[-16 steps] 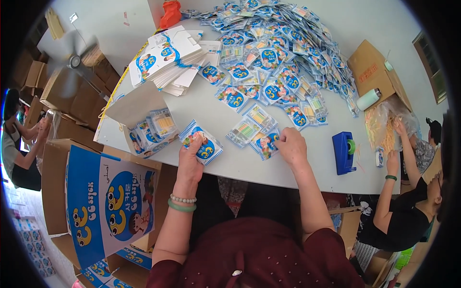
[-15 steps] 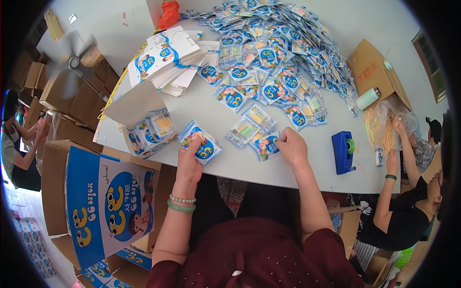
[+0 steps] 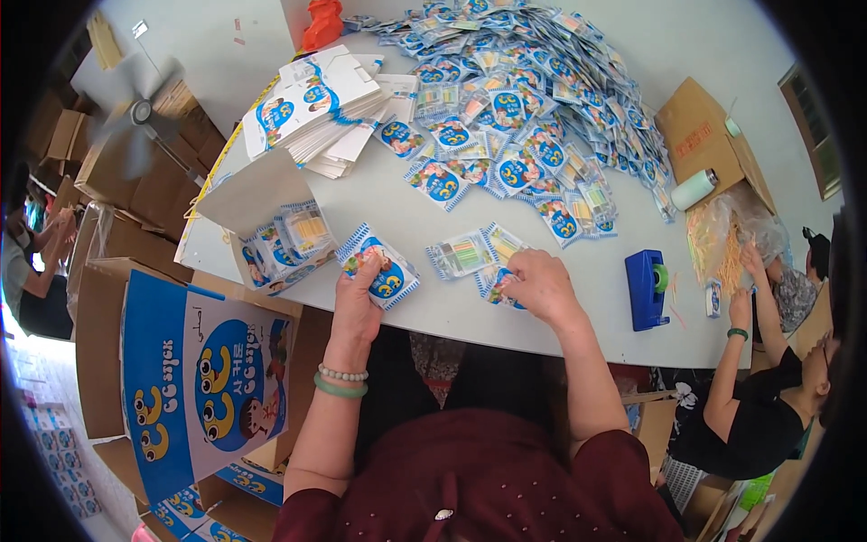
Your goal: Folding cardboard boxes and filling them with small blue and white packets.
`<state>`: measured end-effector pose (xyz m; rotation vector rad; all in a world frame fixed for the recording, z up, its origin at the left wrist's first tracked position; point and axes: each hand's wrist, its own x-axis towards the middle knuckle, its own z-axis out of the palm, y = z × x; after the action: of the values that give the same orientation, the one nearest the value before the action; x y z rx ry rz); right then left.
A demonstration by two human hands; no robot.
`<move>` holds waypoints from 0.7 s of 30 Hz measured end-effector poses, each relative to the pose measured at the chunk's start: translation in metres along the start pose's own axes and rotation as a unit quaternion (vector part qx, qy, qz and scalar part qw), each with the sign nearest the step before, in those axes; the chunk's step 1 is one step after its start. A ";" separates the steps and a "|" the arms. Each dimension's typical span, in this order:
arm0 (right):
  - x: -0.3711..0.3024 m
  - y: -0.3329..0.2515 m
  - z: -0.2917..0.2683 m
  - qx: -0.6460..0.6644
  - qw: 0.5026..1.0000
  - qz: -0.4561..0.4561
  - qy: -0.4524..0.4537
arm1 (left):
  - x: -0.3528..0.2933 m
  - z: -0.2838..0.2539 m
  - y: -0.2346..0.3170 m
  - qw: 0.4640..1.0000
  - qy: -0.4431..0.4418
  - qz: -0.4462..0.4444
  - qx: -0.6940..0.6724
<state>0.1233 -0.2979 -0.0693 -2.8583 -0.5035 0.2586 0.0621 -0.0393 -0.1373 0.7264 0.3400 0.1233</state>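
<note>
Since the earlier frame, the right hand [image 3: 544, 285] has shifted left and the yellow-stick packet [image 3: 504, 242] has slid down toward it; the left hand [image 3: 358, 301] is nearly unmoved.

The step looks like gathering packets by hand. The left thumb presses on the held packet [image 3: 390, 284], above the table's near edge; whether others lie beneath it I cannot tell. The right fingers are bent, nearly together, at the printed packet [image 3: 493, 284]; whether they pinch it I cannot tell. The green-stick packet [image 3: 462, 255] lies just beside, making 3 there. The next move seems to call for a light pinch at the edge.

The packets have toothed ends; 2 show coloured sticks through clear film, the others blue print.
</note>
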 end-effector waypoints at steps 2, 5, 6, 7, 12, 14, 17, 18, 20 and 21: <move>0.004 0.004 -0.011 0.279 0.957 0.052 -0.065 | 0.001 0.001 -0.001 1.000 -0.007 0.005 0.005; 0.031 0.003 -0.010 0.312 0.948 0.063 -0.001 | -0.002 0.002 0.003 1.000 -0.007 0.000 0.010; 0.034 -0.001 0.000 0.313 0.948 0.064 0.001 | -0.001 0.003 0.003 1.000 -0.009 0.000 0.011; 0.036 -0.005 0.014 0.131 0.986 0.088 0.054 | -0.002 0.004 0.002 1.000 -0.011 0.000 0.010; 0.037 -0.017 0.008 0.051 0.982 0.142 0.113 | -0.001 0.002 0.003 1.000 0.005 -0.004 0.015; 0.029 -0.006 0.014 0.040 0.985 0.100 0.132 | -0.001 0.005 0.003 1.000 -0.006 -0.006 0.014; 0.026 0.001 0.024 0.035 0.984 0.033 0.174 | -0.001 0.006 0.003 1.000 -0.004 -0.011 0.018; 0.025 0.000 0.025 0.039 0.980 0.009 0.194 | -0.001 0.007 0.004 1.000 -0.006 -0.017 0.015; 0.022 -0.010 0.023 0.025 0.986 0.032 0.160 | -0.006 0.011 0.010 1.000 0.002 -0.022 0.014; 0.018 -0.015 0.019 0.010 0.990 0.057 0.125 | -0.008 0.012 0.012 0.999 0.011 -0.028 0.011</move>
<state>0.1315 -0.2738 -0.0866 -2.8470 -0.2873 -0.0769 0.0588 -0.0399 -0.1191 0.7366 0.3823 0.0739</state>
